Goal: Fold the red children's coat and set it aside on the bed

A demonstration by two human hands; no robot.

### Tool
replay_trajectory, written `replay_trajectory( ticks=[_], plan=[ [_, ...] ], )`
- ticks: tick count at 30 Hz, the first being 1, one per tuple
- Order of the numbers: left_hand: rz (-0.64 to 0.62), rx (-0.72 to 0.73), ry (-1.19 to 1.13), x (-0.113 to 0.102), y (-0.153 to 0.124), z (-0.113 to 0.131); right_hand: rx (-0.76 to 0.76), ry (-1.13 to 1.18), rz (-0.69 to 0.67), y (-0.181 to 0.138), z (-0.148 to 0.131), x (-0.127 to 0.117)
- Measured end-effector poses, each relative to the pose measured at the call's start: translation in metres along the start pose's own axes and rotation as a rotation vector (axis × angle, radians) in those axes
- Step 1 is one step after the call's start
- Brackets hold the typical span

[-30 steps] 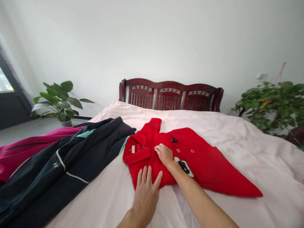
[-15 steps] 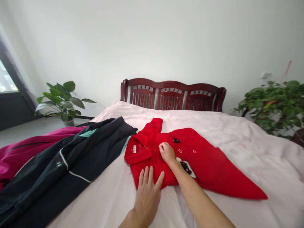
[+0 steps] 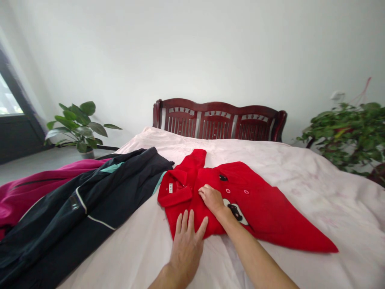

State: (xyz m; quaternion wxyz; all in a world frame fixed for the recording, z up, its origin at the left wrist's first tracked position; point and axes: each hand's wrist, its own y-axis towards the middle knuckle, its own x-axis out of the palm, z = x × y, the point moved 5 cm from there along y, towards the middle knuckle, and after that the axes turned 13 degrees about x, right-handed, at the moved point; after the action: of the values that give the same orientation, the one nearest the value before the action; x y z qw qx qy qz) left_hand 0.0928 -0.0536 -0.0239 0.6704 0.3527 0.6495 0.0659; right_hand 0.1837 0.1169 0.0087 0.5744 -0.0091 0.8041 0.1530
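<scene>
A red collared shirt [image 3: 264,200] lies on the bed, its collar toward the left and a white label showing inside the neck. Part of the garment is folded over toward the collar; buttons and black-and-white animal patches show on it. My left hand [image 3: 187,249] rests flat on the near edge below the collar, fingers spread. Farther in, my right hand [image 3: 212,198] has its fingers curled together at the edge of the folded layer, closed on the red cloth. The fingertips partly hide the cloth they touch.
Dark trousers [image 3: 120,196] lie at the left, touching the collar side, with a magenta garment [image 3: 51,180] beyond them. A pale pink sheet [image 3: 325,200] covers the bed. A carved wooden headboard [image 3: 219,120] stands at the back. Potted plants [image 3: 78,124] flank the bed.
My right hand has shifted slightly nearer to me, and its fingers have loosened from a tight fist into a curled pinch. My left hand and the shirt look unchanged.
</scene>
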Motion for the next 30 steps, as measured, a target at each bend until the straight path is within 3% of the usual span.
replay_trajectory(
  ticks=[11, 18, 25, 30],
  plan=[
    [0.010, -0.001, 0.020, 0.001, -0.001, 0.000, 0.137, 0.076, 0.109, 0.000, 0.007, -0.011],
    [-0.004, 0.001, 0.025, 0.002, 0.000, 0.000, -0.110, 0.175, -0.037, -0.026, -0.013, -0.018],
    [-0.006, -0.002, 0.012, 0.001, 0.001, 0.000, -0.304, -0.130, -0.159, -0.036, -0.037, -0.018],
    [-0.007, -0.009, 0.008, 0.001, 0.002, 0.000, -0.301, -0.207, -0.163, -0.036, -0.047, -0.016]
  ],
)
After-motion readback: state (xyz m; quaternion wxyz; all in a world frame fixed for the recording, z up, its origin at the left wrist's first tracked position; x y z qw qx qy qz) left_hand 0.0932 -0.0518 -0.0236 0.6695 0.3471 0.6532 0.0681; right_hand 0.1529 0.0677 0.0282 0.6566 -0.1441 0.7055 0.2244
